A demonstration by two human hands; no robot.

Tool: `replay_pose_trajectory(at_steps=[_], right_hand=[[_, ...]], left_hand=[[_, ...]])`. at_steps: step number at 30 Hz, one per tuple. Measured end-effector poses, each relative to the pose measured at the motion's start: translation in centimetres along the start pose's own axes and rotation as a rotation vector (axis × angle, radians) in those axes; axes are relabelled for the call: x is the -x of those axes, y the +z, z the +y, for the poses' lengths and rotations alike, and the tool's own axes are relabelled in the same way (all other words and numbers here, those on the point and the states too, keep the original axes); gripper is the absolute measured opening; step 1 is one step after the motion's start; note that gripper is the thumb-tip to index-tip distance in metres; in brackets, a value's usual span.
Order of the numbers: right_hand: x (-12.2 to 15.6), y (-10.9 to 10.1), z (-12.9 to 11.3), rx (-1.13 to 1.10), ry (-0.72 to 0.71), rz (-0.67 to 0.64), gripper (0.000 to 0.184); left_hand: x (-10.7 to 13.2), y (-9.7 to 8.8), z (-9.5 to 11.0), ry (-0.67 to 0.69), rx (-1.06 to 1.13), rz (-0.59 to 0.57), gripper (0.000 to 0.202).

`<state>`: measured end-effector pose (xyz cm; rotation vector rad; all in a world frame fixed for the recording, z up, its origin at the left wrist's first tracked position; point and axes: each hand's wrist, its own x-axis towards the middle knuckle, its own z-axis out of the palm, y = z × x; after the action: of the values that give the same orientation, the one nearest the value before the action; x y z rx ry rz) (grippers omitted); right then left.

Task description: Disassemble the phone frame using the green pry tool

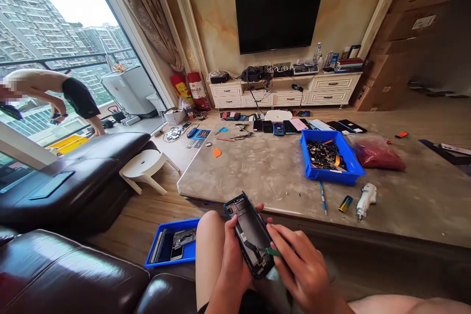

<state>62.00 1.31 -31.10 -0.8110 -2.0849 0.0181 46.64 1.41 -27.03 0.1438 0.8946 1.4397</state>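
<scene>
My left hand [231,260] grips an opened phone frame [249,233] from its left side, holding it over my lap with its insides facing up. My right hand [300,265] is closed in a pinch on a small green pick [273,251] pressed against the phone's lower right edge. Both hands sit close together just in front of the marble table's near edge [279,216].
A blue bin of small parts [331,157], a red bag [377,153], a pen [323,197], a battery [345,203] and a white tool [364,199] lie on the table. Phones line the far edge [279,127]. A blue tray [172,248] sits on the floor. A person bends over on the balcony [62,95].
</scene>
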Motion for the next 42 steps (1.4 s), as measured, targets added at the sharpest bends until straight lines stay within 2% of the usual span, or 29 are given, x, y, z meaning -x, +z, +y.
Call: replay_pose_trajectory(at_steps=[4,6,12,19,22,25,27,28,31,32,34,37,40,42], right_hand=[[-0.7,-0.9,0.0,-0.036,-0.053,0.022,0.055],[-0.8,-1.0,-0.2,-0.03,-0.072,0.018,0.052],[0.1,-0.4,-0.7,0.0,-0.18,-0.019,0.036],[1.1,0.6,-0.8,-0.008,-0.205,-0.007,0.035],[1.4,0.8,-0.8,-0.042,-0.188,-0.014,0.037],[1.6,0.6,-0.9,-0.131,-0.178,-0.037,0.037],[1.4,0.4,-0.9,-0.245,-0.113,-0.033,0.034],[1.1,0.1,-0.8,-0.301,-0.02,-0.015,0.029],[-0.4,-0.7,-0.1,-0.429,0.445,0.065,0.021],[-1.1,-1.1,0.2,-0.482,0.588,0.07,0.026],[-2.3,-1.9,1.0,-0.669,0.734,0.007,0.04],[-3.5,-3.0,1.8,-0.98,0.761,-0.118,0.042],[-3.8,-3.9,2.1,-1.173,0.722,-0.145,0.035],[-3.7,-4.3,2.0,-1.228,0.646,-0.148,0.032]], left_hand=[[0.1,-0.6,-0.4,-0.026,0.032,-0.004,0.025],[0.2,-0.7,-0.4,-0.052,0.04,-0.014,0.026],[-0.1,-1.1,-0.8,-0.158,0.08,-0.079,0.054],[0.3,-1.2,-1.4,-0.144,0.081,-0.146,0.059],[0.5,-1.0,-1.6,-0.101,0.039,-0.097,0.058],[0.7,-1.1,-1.7,-0.063,-0.098,-0.062,0.056],[0.9,-1.5,-1.8,-0.04,-0.175,-0.066,0.043],[1.0,-1.7,-1.9,-0.035,-0.203,-0.072,0.037],[1.5,-2.7,-2.5,-0.044,-0.299,-0.107,0.035],[1.7,-3.0,-2.6,-0.045,-0.335,-0.125,0.036],[2.3,-3.5,-2.8,-0.039,-0.399,-0.177,0.038],[3.2,-3.7,-2.2,-0.036,-0.475,-0.298,0.043],[4.2,-3.6,-0.9,-0.005,-0.599,-0.534,0.047],[4.9,-3.6,-0.2,0.008,-0.671,-0.627,0.053]])
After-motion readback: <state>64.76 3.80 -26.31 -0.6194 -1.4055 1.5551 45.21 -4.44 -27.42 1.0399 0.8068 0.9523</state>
